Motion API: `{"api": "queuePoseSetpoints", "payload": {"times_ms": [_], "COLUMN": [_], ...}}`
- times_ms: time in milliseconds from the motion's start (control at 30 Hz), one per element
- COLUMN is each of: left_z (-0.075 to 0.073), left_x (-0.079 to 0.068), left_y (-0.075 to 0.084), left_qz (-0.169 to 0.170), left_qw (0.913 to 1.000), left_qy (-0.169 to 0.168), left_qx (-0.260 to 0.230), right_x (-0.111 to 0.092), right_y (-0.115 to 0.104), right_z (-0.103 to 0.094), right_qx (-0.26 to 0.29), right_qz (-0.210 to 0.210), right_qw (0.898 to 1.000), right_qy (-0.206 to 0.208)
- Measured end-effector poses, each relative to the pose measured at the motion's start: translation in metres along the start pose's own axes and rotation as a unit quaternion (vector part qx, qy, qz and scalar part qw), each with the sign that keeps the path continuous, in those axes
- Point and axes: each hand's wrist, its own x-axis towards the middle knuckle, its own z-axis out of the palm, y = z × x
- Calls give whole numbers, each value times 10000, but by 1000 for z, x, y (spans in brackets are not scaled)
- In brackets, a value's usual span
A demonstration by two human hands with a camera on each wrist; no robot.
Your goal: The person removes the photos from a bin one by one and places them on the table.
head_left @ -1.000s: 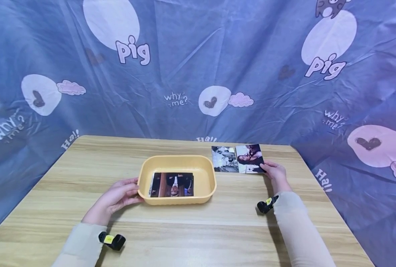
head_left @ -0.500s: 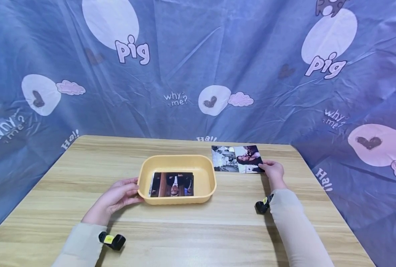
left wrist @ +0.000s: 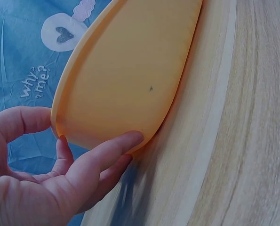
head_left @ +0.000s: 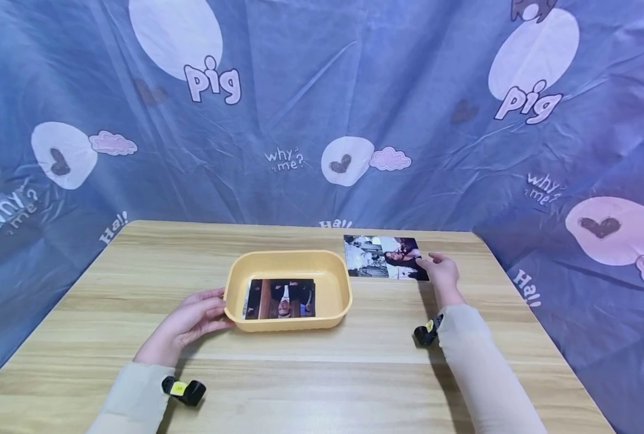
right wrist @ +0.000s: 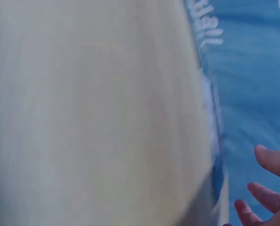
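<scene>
In the head view, my left hand holds the left end of a yellow plastic tray. The left wrist view shows its fingertips against the tray's outer wall and rim. Inside the tray lies a photo of a suited person, with another photo's edge peeking out beneath. Two photos lie side by side at the tray's back right: a pale one and a darker one. My right hand is at the darker photo's right edge. Its fingers are spread apart in the right wrist view; contact with the photo is unclear.
The wood-grain table reaches back to a blue printed cloth hanging behind and at both sides. Black wrist cameras sit on my left sleeve and right sleeve.
The darker photo has shifted left against the pale one and now lies in line with it. My right hand has moved slightly left with it, and its fingers have lifted. The left hand stays put.
</scene>
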Motion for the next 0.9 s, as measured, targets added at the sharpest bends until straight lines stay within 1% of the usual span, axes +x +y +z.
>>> {"api": "queuePoseSetpoints", "payload": {"times_ms": [133,200,367,533,600,633,700,800,900], "left_z": [0,0,0,0,-1,-1,-1,0,0], "left_x": [0,0,-1,-1,-1,-1,-1,-1,-1], "left_y": [1,1,1,0,0,0,0,1,1], "left_qz": [15,-8,-40,-23,-30,-31,-31,-29,-44], "left_qw": [10000,10000,9999,10000,10000,10000,9999,9999,9999], "left_qy": [9,38,69,52,64,69,80,78,88], "left_qx": [38,44,67,74,63,60,53,65,56], "right_x": [-11,-18,-38,-59,-67,-71,-81,-95,-105], "right_y": [-22,-35,-57,-71,-76,-78,-83,-86,-88], "right_z": [2,6,25,52,63,70,81,97,113], "right_qx": [263,504,995,805,781,792,887,839,592], "right_qz": [-182,-270,-780,-1186,-1360,-1460,-1654,-1953,-2211], "right_qw": [9986,9963,9838,9740,9680,9644,9537,9337,9119], "right_qy": [-410,-645,-1269,-1756,-1961,-2060,-2348,-2881,-3407]}}
